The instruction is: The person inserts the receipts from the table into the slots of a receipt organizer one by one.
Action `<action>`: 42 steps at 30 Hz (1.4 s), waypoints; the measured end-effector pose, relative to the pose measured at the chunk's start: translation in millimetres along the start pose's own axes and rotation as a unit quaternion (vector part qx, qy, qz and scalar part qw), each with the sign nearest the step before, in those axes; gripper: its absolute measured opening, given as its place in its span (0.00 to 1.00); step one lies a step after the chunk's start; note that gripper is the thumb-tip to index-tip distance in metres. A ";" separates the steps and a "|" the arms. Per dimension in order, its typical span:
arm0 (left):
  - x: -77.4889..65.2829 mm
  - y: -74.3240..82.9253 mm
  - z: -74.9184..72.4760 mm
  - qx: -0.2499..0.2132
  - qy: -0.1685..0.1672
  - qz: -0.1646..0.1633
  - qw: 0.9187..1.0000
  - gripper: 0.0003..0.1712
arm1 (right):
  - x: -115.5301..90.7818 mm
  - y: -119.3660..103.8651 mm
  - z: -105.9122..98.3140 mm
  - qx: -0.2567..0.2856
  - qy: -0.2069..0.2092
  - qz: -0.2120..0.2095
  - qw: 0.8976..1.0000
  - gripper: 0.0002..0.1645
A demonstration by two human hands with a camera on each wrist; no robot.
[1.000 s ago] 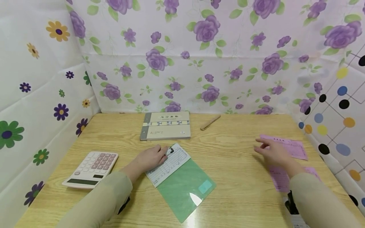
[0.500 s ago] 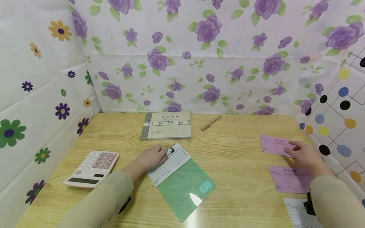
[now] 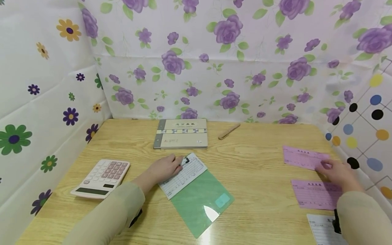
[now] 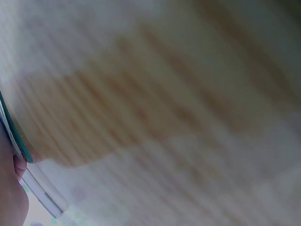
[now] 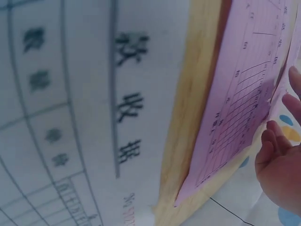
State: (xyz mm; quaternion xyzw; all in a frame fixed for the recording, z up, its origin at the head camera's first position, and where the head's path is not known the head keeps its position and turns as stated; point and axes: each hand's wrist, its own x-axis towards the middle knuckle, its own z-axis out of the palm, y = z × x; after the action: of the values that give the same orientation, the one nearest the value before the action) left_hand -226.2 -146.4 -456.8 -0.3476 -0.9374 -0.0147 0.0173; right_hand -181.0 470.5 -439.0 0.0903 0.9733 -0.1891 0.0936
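Observation:
My left hand (image 3: 164,167) grips the upper left edge of a green plastic folder (image 3: 199,199). White printed forms (image 3: 185,177) lie along the folder's top under a black binder clip (image 3: 185,161). In the left wrist view, a finger (image 4: 19,165) bends at the folder's teal edge (image 4: 19,140); most of that hand is out of frame. On the right, my right hand (image 3: 340,173) has its fingertips at the right end of the far pink slip (image 3: 301,157), its fingers apart in the right wrist view. A second pink slip (image 3: 315,194) lies under the right wrist.
A white form (image 3: 321,228) lies nearest me on the right, partly under the sleeve. At the back are a ledger book (image 3: 182,134) and a tan pen (image 3: 229,131). A pink and white calculator (image 3: 102,177) stands on the left. Patterned cloth (image 3: 199,68) walls the table (image 3: 260,163).
My right hand has moved right, from over the far pink slip's left part to its right end, uncovering the slips. My left hand stays on the folder. The view has shifted slightly.

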 end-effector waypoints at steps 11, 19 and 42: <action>-0.8 0.7 -0.8 0.002 0.004 0.000 1.000 0.27 | 5.8 0.3 4.9 -0.017 -0.001 -0.027 0.999 0.36; -0.1 1.5 1.0 0.005 0.009 0.003 1.000 0.27 | 7.6 -6.1 7.9 -0.024 -0.028 -0.028 0.999 0.45; -0.3 1.4 0.8 -0.003 0.005 -0.007 1.000 0.27 | 13.6 -56.5 16.5 0.021 -0.061 -0.077 0.995 0.41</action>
State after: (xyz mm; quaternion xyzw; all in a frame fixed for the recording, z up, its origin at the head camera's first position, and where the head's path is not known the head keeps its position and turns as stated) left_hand -225.1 -145.5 -457.5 -0.3410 -0.9396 -0.0194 0.0212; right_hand -203.7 414.5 -437.2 0.0059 0.9656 -0.2216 0.1358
